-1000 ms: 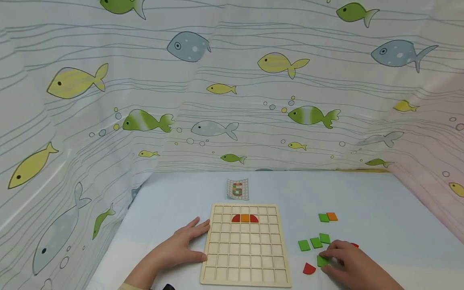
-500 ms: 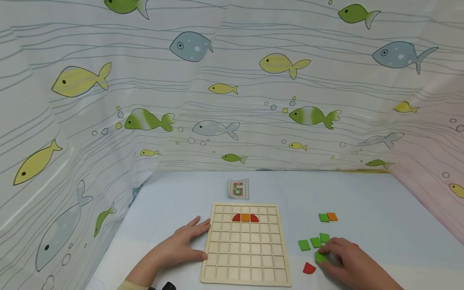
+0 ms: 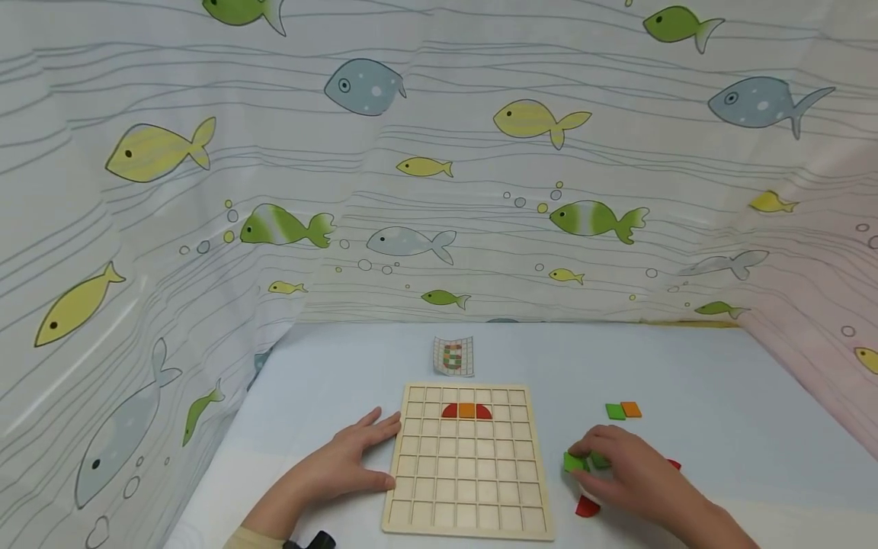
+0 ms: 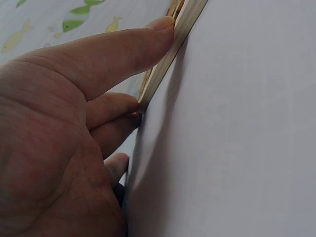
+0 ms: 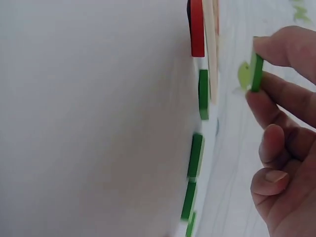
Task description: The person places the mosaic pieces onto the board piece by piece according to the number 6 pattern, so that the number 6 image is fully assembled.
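My right hand (image 3: 627, 473) pinches a green square tile (image 5: 256, 71) between thumb and fingers, clear of the table in the right wrist view. Beneath it, several more green tiles (image 5: 196, 155) lie on the table, partly hidden by the hand in the head view. A red quarter-round piece (image 3: 587, 506) is just below the hand. My left hand (image 3: 346, 463) rests with spread fingers along the left edge of a wooden grid board (image 3: 466, 488). Thumb and fingertips touch that edge in the left wrist view. In the board's second row sit an orange square (image 3: 466, 411) and two red quarter-round pieces (image 3: 449, 412).
Behind the board lies a small paper card (image 3: 453, 357) with a coloured grid pattern. Farther back on the right are a green tile (image 3: 615, 412) and an orange tile (image 3: 631, 409) side by side. Another red piece (image 3: 674, 463) peeks out behind the right hand. A fish-print curtain (image 3: 439, 191) surrounds the table.
My right hand has picked up the nearest green tile and carried it left and upward, over the other green tiles. My left hand stays at the board's edge.
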A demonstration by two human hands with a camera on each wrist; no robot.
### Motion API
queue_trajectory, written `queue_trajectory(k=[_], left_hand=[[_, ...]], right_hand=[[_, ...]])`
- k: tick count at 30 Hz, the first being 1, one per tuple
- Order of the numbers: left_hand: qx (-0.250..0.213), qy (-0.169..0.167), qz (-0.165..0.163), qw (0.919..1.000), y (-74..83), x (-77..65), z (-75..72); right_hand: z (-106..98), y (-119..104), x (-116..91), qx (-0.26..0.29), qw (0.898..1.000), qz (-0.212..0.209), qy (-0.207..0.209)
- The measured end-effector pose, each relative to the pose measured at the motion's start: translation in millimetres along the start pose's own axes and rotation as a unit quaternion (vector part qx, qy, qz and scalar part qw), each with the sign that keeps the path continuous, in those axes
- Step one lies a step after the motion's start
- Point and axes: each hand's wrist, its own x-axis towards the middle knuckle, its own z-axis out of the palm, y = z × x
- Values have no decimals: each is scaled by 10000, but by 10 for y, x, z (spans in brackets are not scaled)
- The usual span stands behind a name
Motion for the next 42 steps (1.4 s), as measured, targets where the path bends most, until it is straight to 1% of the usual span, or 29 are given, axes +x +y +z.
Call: queue_trajectory(k=[4, 9, 16, 23, 27, 31, 38, 42], left_hand=[[-19, 43, -7, 10000, -9, -9, 7], [22, 56, -55, 10000, -21, -11, 26], [57, 74, -2, 10000, -14, -8, 20], [54, 81, -66, 9999, -18, -17, 21], [41, 98, 20, 9999, -31, -19, 24], [-38, 86, 53, 9999, -35, -29, 23], [4, 118, 137, 9998, -24, -28, 35], [78, 137, 67, 9999, -28, -31, 23]], right_hand=[[38, -54, 196, -22, 9995, 200, -235], [112, -137, 392, -126, 9993, 184, -307], [199, -305, 608, -219, 9989, -87, -406], [242, -468, 827, -246, 9974, -554, -400], [292, -545, 953, -302, 9964, -613, -503], [356, -614, 1065, -325, 9953, -767, -490], [480, -720, 1229, -284, 9932, -996, -526], [549, -782, 1329, -224, 9925, -1075, -535]])
